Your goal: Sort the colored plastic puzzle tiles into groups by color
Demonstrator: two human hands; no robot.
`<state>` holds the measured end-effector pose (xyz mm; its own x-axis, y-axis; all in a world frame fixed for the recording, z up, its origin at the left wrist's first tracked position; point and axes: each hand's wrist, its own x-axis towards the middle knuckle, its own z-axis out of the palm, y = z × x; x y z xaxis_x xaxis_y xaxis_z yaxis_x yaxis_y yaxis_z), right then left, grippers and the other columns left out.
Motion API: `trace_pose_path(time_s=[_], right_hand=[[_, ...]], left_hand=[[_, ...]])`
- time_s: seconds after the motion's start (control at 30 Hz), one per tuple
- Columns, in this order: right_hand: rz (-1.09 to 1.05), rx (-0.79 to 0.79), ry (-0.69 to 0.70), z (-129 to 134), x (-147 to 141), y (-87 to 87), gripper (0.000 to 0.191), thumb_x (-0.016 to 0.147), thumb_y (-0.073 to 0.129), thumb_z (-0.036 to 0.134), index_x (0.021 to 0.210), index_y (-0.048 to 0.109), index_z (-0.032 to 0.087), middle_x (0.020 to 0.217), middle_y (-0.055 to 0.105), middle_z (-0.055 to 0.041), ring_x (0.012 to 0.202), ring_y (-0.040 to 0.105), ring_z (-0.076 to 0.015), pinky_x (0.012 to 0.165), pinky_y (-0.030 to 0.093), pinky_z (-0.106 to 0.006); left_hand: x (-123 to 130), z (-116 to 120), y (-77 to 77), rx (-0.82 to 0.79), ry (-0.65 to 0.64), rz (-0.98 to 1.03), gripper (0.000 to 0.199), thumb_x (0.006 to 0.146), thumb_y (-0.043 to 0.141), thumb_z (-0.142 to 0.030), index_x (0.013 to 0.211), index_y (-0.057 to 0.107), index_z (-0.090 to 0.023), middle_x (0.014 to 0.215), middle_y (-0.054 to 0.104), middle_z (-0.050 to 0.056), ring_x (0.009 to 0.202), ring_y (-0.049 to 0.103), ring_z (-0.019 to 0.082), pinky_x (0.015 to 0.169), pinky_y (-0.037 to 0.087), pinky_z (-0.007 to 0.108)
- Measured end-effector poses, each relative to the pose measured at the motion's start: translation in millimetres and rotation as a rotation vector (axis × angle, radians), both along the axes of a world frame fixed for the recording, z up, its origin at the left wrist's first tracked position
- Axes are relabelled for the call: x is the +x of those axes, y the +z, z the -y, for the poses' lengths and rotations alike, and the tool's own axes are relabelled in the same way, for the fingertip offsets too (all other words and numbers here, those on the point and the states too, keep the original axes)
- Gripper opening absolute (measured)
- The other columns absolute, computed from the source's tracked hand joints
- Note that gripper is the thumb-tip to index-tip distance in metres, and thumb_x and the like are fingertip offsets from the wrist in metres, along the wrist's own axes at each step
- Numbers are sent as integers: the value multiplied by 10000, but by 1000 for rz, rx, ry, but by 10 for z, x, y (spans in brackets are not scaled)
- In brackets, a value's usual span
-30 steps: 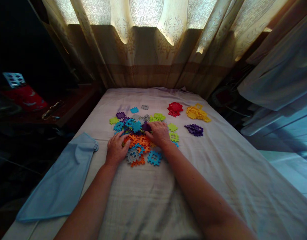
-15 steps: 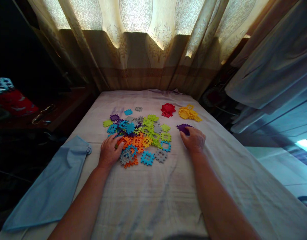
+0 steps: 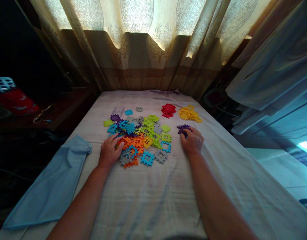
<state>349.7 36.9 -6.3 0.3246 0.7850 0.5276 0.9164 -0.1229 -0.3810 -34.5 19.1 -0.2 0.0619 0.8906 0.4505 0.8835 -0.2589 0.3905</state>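
A mixed pile of notched plastic tiles, with green tiles [image 3: 148, 126], orange tiles [image 3: 137, 141], blue tiles [image 3: 130, 128] and grey tiles [image 3: 126, 157], lies on the cloth-covered surface [image 3: 143, 200]. My left hand [image 3: 110, 150] rests at the pile's left edge with its fingers apart, touching the orange tiles. To the right of the pile, my right hand [image 3: 192, 140] has its fingertips on purple tiles [image 3: 183, 128], which lie on the cloth. Part of the purple tiles is hidden under the fingers.
Red tiles [image 3: 168, 110] and yellow tiles [image 3: 189, 113] form separate heaps at the back right. A light blue cloth [image 3: 53, 186] lies along the left edge. Curtains [image 3: 143, 60] hang behind. A dark cabinet with a red item [image 3: 17, 103] stands at the left.
My right hand has shifted slightly on the purple tiles, and its fingers now lie more spread over them. My left hand has stayed in place.
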Motion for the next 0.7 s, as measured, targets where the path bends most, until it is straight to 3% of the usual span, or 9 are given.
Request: trace_pose_path(time_s=[0.17,0.33,0.53,0.63,0.7], right_hand=[[18,32,149,-14,-178,45,281,831,526,279,1003,737,206,1231,643,-137,1164,526,-310,996,372,-516],[37,42,430,46,-530,121,293,887,540,357,1071,720,219,1255,644,-125,1194,537,-284,1045,370,-480],[189,-139,861,317,-976,219,621,812,631,611,1309,620,239,1450,511,-146,1372,398,-326,1109,310,-522],[244,-205,949,411,-1112,223,753,759,651,684,1364,578,242,1509,447,-148,1414,339,-337,1144,254,-547],[260,-223,932,406,-1156,208,760,759,651,684,1369,574,238,1508,450,-149,1415,341,-335,1154,233,-555]], left_hand=[[18,23,55,-11,4,16,349,902,467,-426,1070,703,-232,1259,670,89,1174,607,255,1049,444,447],[105,110,127,-6,33,-76,361,904,502,-452,1158,673,-262,1345,620,100,1272,535,297,1131,292,574],[228,190,124,-80,-189,-176,512,865,556,-552,1275,618,-251,1457,521,124,1375,428,335,1166,166,638],[248,194,104,-96,-210,-181,518,866,556,-557,1288,611,-262,1449,530,121,1365,444,328,1171,167,633],[248,190,94,-91,-210,-175,516,868,556,-554,1296,605,-270,1442,537,116,1356,455,318,1178,170,620]])
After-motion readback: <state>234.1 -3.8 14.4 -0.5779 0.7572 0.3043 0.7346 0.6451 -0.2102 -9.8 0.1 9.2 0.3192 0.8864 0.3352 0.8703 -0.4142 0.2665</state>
